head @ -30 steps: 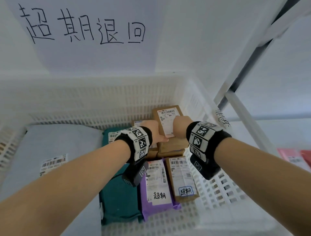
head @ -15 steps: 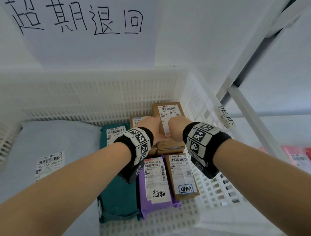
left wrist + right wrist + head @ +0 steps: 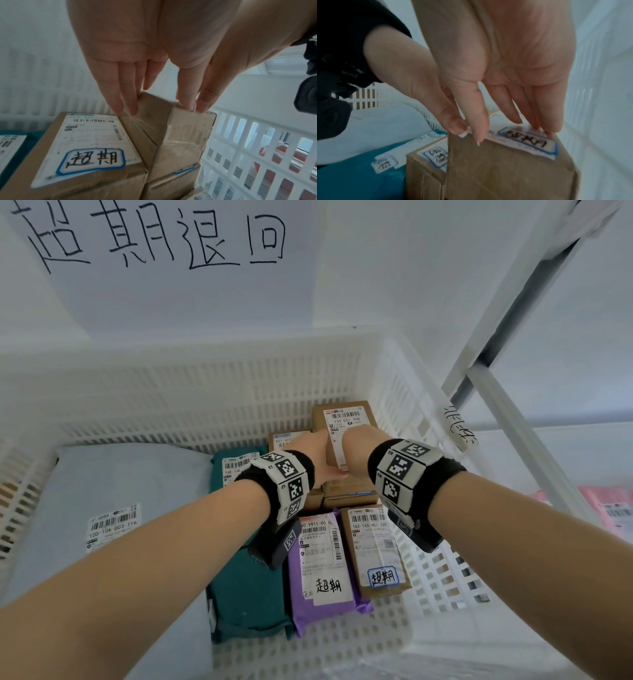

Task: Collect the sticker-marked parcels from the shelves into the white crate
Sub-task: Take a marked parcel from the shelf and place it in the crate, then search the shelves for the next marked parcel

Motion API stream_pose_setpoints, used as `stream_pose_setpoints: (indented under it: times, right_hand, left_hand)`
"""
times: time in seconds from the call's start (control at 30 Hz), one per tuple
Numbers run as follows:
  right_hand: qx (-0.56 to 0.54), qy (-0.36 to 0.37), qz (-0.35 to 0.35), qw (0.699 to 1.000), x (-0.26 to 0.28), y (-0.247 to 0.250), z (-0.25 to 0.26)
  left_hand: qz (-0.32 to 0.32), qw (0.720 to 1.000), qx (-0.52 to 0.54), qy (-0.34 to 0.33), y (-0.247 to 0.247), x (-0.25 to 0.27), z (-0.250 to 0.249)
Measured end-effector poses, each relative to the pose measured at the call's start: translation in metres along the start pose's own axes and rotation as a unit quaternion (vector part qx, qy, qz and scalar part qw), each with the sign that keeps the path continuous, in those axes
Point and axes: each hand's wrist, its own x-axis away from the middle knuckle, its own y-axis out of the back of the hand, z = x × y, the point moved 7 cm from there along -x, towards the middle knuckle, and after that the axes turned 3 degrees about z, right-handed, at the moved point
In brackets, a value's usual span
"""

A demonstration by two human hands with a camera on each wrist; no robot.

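A brown cardboard box with a shipping label and a blue-bordered sticker lies at the far right of the white crate, on top of other boxes. My left hand pinches its near end, fingers on the left edge and thumb on the right. My right hand grips the same end, thumb at the edge and fingers on the stickered top. In the left wrist view the box sits tilted. The right wrist view shows the box close up.
In the crate lie a grey bag, a teal bag, a purple bag and a stickered brown box. Another stickered box sits left of the held one. A white shelf post and pink parcels are to the right.
Both hands have kept their hold on the brown box at the same spot in the crate. Only the head view has shifted slightly.
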Motion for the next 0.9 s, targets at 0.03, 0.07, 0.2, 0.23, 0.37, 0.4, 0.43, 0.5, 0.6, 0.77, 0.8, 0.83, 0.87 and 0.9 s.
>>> stream_pose_setpoints:
  times: [0.03, 0.07, 0.2, 0.23, 0.37, 0.4, 0.43, 0.5, 0.6, 0.77, 0.8, 0.83, 0.87, 0.9]
  right_hand:
    - [-0.001, 0.006, 0.001, 1.000, 0.002, 0.002, 0.000]
    - [-0.004, 0.011, 0.003, 1.000, 0.004, 0.006, 0.001]
    - [0.012, 0.025, -0.010, 1.000, 0.019, 0.023, 0.003]
    - [0.008, 0.025, -0.027, 0.999, 0.024, 0.029, 0.003]
    - [-0.064, 0.054, -0.068, 0.994, 0.035, 0.052, 0.009]
    - [-0.085, 0.069, -0.078, 0.991, 0.039, 0.059, 0.012]
    - [-0.105, 0.079, -0.088, 0.987, 0.044, 0.065, 0.015]
    - [-0.139, 0.094, -0.112, 0.980, 0.055, 0.077, 0.019]
    - [-0.164, 0.103, -0.148, 0.970, 0.077, 0.091, 0.020]
    - [-0.221, 0.082, -0.212, 0.949, 0.139, 0.112, 0.010]
    - [-0.230, 0.074, -0.227, 0.943, 0.153, 0.117, 0.009]
    - [-0.240, 0.066, -0.243, 0.938, 0.168, 0.121, 0.009]
    - [-0.253, 0.057, -0.261, 0.930, 0.184, 0.125, 0.008]
    - [-0.266, 0.047, -0.279, 0.921, 0.201, 0.129, 0.008]
  left_hand:
    - [-0.003, 1.000, -0.005, 0.004, 0.003, 0.002, 0.000]
    - [-0.003, 1.000, -0.012, 0.011, 0.006, 0.004, 0.000]
    - [-0.026, 0.999, -0.030, 0.036, 0.027, 0.020, 0.003]
    - [-0.034, 0.998, -0.023, 0.044, 0.034, 0.025, 0.005]
    - [-0.087, 0.994, 0.010, 0.059, 0.068, 0.051, 0.007]
    - [-0.106, 0.992, 0.016, 0.062, 0.078, 0.058, 0.006]
    - [-0.124, 0.990, 0.026, 0.065, 0.087, 0.065, 0.006]
    - [-0.154, 0.985, 0.043, 0.069, 0.102, 0.080, 0.004]
    - [-0.193, 0.977, 0.069, 0.056, 0.119, 0.103, -0.003]
    - [-0.230, 0.969, 0.094, -0.010, 0.139, 0.149, -0.032]
    - [-0.234, 0.967, 0.097, -0.027, 0.144, 0.161, -0.038]
    - [-0.238, 0.965, 0.102, -0.047, 0.148, 0.173, -0.044]
    - [-0.244, 0.961, 0.111, -0.067, 0.153, 0.187, -0.050]
    - [-0.250, 0.957, 0.120, -0.088, 0.157, 0.201, -0.056]
